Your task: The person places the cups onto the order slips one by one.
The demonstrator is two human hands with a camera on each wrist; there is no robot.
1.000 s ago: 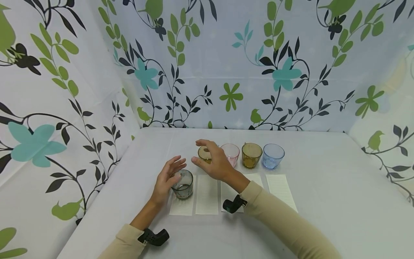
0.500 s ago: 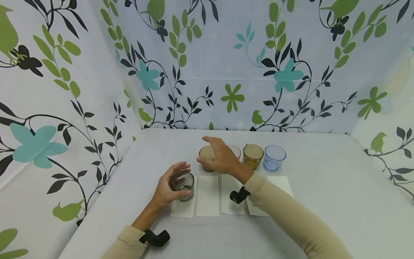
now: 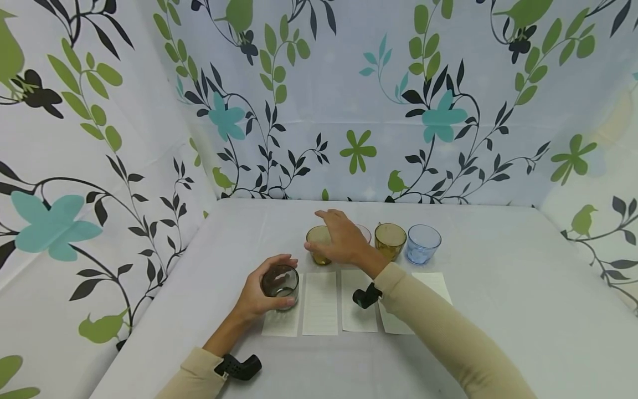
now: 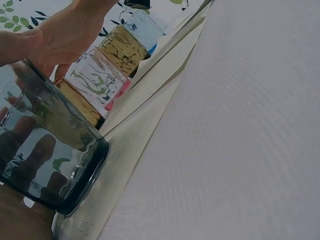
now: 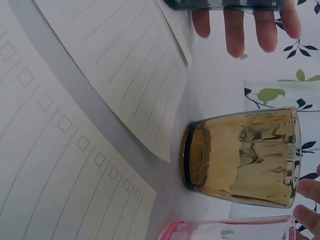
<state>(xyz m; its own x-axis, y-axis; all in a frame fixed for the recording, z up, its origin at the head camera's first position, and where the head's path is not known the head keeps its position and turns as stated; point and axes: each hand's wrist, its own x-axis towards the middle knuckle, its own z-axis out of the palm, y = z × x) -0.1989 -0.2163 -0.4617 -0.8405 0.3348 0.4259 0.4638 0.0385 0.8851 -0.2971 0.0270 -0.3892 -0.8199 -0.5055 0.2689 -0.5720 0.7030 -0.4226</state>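
Observation:
My left hand (image 3: pixel 251 296) grips a smoky grey glass (image 3: pixel 280 284), thumb on the near side and fingers round the far side. In the left wrist view the fingers show through the grey glass's wall (image 4: pixel 60 130), and its thick base is close over the leftmost paper strip (image 3: pixel 282 326). My right hand (image 3: pixel 343 241) has its thumb and fingers spread at an amber glass (image 3: pixel 317 235). In the right wrist view its fingertips (image 5: pixel 306 215) are right at the rim of that amber glass (image 5: pixel 240 155). The right hand hides most of a pink glass (image 3: pixel 366 233).
A second amber glass (image 3: pixel 390 239) and a blue glass (image 3: pixel 422 244) stand farther right in the row. Lined paper strips (image 3: pixel 320 305) with small checkboxes lie side by side in front of the glasses. Patterned cloth (image 3: pixel 309 111) walls off the white table (image 3: pixel 503 277) at the back.
My left hand has closed round the grey glass, from beside it earlier. The right hand has shifted slightly right, uncovering more of the left amber glass and covering more of the pink one.

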